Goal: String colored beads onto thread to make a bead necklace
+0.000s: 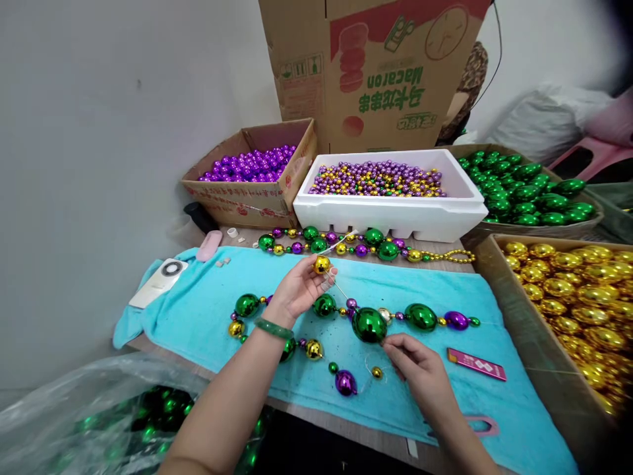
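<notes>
My left grip (312, 284) is clamped on a gold bead (322, 265); right (399, 353) pinches the large green bead (369, 324).

Both forearms stretched forward, left palm upturned, right fingers pinched together.

this looks like a small workshop for stringing bead garlands. beyond the left hand (304, 287), a cardboard box (237, 201) of purple beads and a white foam box (386, 211) of small mixed beads stand against a plain wall (123, 119). right of the right hand (413, 359), an open carton (544, 349) holds gold beads, and finished strings lie past a turquoise towel (198, 270).
</notes>
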A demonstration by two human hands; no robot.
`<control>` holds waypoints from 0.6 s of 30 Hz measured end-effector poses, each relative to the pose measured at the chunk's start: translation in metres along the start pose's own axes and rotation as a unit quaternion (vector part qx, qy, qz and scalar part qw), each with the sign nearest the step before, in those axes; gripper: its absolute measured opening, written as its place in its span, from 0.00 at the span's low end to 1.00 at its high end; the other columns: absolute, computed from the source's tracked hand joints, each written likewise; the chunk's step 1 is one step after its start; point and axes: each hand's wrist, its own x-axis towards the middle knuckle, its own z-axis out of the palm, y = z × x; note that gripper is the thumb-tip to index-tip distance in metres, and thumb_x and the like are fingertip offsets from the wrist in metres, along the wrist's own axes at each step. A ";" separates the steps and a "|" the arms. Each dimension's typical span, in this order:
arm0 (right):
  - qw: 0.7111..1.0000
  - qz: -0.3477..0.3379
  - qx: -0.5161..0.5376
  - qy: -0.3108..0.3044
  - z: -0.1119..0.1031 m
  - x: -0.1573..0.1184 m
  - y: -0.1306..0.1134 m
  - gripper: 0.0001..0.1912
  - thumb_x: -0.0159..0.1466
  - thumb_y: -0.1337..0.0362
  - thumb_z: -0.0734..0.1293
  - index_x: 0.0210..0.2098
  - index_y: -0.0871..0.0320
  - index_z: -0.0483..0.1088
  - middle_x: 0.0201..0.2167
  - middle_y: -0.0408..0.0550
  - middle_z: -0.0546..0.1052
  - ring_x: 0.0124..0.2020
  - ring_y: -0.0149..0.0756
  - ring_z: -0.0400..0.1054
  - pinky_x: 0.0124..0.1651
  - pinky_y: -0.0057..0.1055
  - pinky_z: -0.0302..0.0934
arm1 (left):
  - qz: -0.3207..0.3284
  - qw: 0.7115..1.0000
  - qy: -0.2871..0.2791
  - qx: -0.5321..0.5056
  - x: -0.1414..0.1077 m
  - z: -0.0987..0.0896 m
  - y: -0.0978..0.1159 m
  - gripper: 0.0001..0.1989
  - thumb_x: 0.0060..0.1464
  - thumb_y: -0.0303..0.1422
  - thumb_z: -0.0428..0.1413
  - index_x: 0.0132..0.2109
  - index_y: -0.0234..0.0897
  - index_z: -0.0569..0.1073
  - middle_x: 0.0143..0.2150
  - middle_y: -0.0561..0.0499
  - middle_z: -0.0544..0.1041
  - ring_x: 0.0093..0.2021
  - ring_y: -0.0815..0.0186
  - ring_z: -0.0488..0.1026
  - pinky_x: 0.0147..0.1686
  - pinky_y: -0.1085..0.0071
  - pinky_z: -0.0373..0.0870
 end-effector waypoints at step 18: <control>0.997 0.037 0.060 0.001 -0.004 0.006 0.007 0.13 0.48 0.54 0.70 0.23 0.59 0.71 0.14 0.39 0.61 0.16 0.27 0.52 0.19 0.26 0.47 | 0.072 0.983 -0.118 0.124 -0.015 0.003 -0.018 0.14 0.47 0.27 0.61 0.43 0.31 0.72 0.36 0.47 0.76 0.40 0.63 0.76 0.43 0.68 0.70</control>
